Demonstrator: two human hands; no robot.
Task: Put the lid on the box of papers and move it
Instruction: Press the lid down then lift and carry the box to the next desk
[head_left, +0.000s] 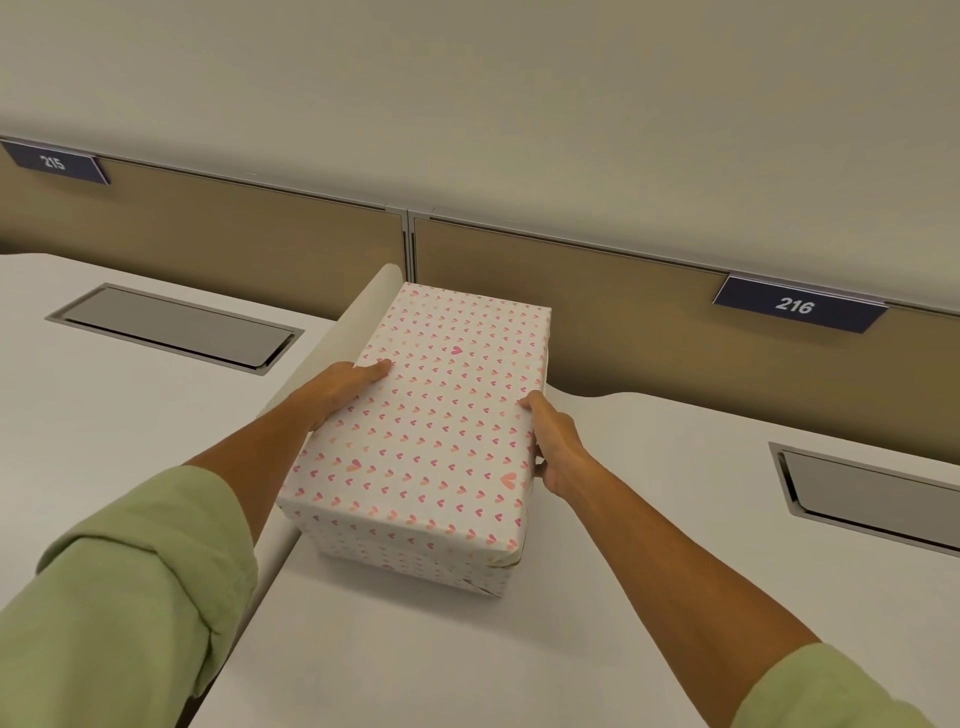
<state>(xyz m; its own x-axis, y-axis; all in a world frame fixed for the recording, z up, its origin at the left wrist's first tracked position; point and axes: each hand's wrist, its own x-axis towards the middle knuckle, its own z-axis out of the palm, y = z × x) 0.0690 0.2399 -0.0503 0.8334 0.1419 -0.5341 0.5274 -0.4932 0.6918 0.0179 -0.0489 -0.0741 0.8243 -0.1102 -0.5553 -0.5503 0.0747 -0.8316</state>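
**Kid:** Where is the box?

**Helper:** The box (415, 551) sits on the white surface (649, 519), near its left edge. It is right beside the gap next to another white surface (104, 415). The lid (431, 415) is on top of the box. Both have little pink hearts on white.

**Kid:** What are the hands doing?

**Helper:** The left hand (337, 387) presses on the left side of the lid, with its thumb lying flat on top. The right hand (553, 444) wraps the right edge of the lid, thumb on top and fingers down the side. So each grip is closed on the lid, one on each side.

**Kid:** What is the person wearing?

**Helper:** Light green sleeves (130, 597), pushed up the arms.

**Kid:** What else is there?

**Helper:** A tan wall panel (597, 312) stands behind the box. It has two dark signs, 215 (54, 162) and 216 (795, 305). Each surface has a flat grey flap (176, 327) set into it.
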